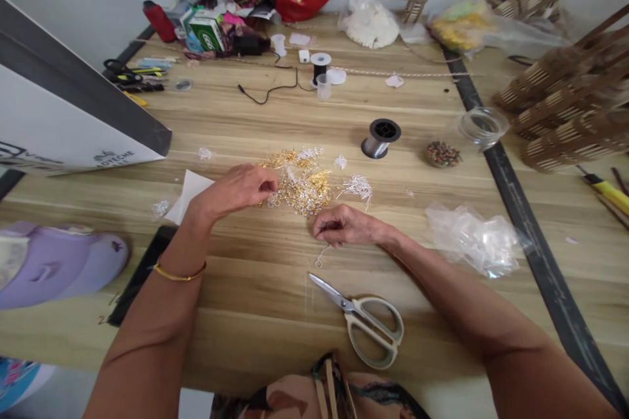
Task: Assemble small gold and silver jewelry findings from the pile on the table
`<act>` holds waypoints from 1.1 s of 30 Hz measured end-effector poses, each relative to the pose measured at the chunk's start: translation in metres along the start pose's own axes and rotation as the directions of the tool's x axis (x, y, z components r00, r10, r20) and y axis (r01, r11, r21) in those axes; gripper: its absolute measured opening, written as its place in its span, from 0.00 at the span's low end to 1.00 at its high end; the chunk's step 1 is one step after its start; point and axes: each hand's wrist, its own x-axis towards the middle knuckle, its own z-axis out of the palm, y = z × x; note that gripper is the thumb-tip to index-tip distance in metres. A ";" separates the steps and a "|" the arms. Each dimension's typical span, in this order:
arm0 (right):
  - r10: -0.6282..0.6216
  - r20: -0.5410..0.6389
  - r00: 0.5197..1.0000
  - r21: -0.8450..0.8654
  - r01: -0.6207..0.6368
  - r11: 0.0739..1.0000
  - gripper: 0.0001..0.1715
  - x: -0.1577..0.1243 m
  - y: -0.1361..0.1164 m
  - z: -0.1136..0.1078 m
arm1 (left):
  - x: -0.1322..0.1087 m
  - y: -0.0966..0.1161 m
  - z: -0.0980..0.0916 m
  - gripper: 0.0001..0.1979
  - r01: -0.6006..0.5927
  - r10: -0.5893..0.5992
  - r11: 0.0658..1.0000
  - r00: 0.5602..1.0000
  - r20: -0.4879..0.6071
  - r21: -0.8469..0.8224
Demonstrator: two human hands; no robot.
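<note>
My left hand reaches the left side of a pile of gold and silver jewellery findings. Its fingers are bent together beside some small silvery rings; what they pinch, if anything, is too small to see. Just below the pile, my right hand is closed with its edge near the tabletop. A short thin chain with a ring at its end trails out from under its fingertips. Scissors with pale handles lie nearer to me, blades pointing up and left.
Silver pins lie right of the pile. Beyond stand a wire spool and a tipped jar of beads. Clear plastic bags lie at right, a dark phone-like slab at left. A large box borders the left side.
</note>
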 end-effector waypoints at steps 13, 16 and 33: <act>-0.109 0.077 0.991 -0.284 0.127 0.950 0.04 -0.001 -0.007 0.000 | 0.028 0.036 0.031 0.07 -0.157 0.138 0.984 0.968 -0.208 -0.081; -0.105 0.084 0.991 -0.296 0.126 0.947 0.05 -0.001 -0.007 -0.001 | 0.036 0.045 0.049 0.06 -0.200 0.171 0.975 0.954 -0.245 -0.099; -0.111 0.065 0.992 -0.216 0.123 0.969 0.05 0.001 -0.005 -0.002 | 0.042 0.059 0.068 0.14 -0.222 0.239 0.966 0.962 -0.133 0.130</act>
